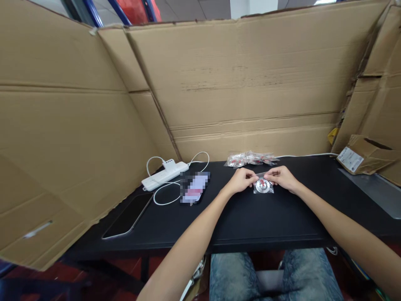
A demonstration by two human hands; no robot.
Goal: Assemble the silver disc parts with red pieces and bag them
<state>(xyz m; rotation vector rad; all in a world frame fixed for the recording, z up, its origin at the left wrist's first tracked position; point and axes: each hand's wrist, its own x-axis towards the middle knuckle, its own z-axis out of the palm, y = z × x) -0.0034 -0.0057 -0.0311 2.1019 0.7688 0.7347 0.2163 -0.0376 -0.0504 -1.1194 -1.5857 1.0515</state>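
Left hand [242,180] and right hand [282,177] each pinch a far corner of the bagged silver disc [263,186], located on the near side of the packet pile [249,159]. Light, even tension should keep the film flat.

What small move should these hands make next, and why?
Perhaps slide the bare right hand along the top edge of the clear plastic bag to press it flat: this hand and the bare left hand pinch there, with the round silvery disc lying lower inside. Whether the bag is sealed is unclear.
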